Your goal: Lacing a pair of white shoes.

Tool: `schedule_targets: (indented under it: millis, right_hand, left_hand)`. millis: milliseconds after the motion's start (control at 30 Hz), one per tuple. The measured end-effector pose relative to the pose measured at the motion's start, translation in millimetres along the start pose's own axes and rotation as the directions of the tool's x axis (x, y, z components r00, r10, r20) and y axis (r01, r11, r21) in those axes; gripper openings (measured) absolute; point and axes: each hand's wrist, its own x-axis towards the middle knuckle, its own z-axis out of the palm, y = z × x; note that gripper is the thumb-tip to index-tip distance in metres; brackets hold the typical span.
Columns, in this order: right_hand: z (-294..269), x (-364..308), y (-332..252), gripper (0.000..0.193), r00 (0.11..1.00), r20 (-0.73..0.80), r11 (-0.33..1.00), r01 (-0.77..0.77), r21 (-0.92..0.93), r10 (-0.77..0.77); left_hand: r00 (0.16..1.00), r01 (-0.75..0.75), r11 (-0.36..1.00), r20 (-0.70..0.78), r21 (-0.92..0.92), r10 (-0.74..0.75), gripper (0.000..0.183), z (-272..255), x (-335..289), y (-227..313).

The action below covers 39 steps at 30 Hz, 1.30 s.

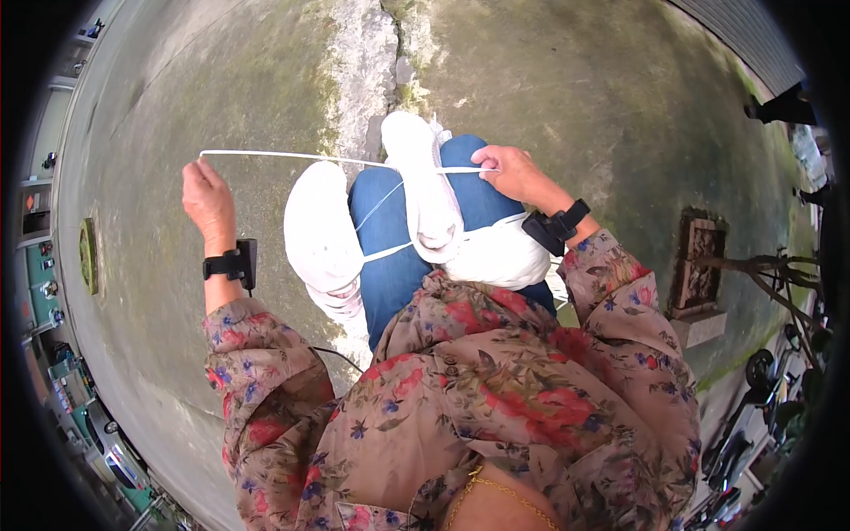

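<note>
A narrow white cord (292, 157) is stretched across my lap. Pinched in my left hand (209, 202), its one end is held far out to the left. At the right knee my right hand (515, 174) grips the other part between thumb and fingers. Between the hands the cord meets a long, soft white bundle (413, 146) lying upon my thighs; whether it circles the bundle is hidden. A second white bundle (316, 226) hangs beside my left leg, and a third (500, 258) lies across my right thigh. White strips run between them over my blue trousers (385, 274).
Mossy concrete ground (549, 88) with a pale cracked strip (363, 80) surrounds me. To the right stand a brick-edged planter (699, 261) and a bare branching trunk (761, 263). Motorbikes (739, 416) are at the lower right, a parked car (115, 451) at the lower left.
</note>
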Motion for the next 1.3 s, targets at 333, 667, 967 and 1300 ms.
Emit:
schedule_targets:
  millis: [333,667,967,1300]
  right_hand:
    - [-172.5,-104.7,45.3,0.02,0.903,-0.409,-0.195,0.38,0.904,-0.135]
    - [-199.2,-103.7,6.6,0.041,0.841,-0.541,0.327,0.506,0.798,0.02]
    - [30.7,-13.2,-2.6,0.014,0.8,-0.175,0.791,0.486,-0.372,-0.573]
    - [54.0,17.1,-1.9,0.018,0.938,-0.124,0.912,0.273,-0.306,-0.323]
  left_hand:
    - [0.359,0.396,0.182,-0.031,-0.9,-0.933,0.024,-180.8,3.6,-265.2]
    - [0.666,0.741,0.276,0.623,-0.612,-0.41,0.011,-93.6,-35.4,-107.0]
    - [0.174,0.902,0.353,0.958,-0.248,0.23,0.014,14.1,-104.5,148.8]
    - [0.27,0.895,0.346,0.96,-0.28,0.077,0.014,59.3,-139.8,193.3]
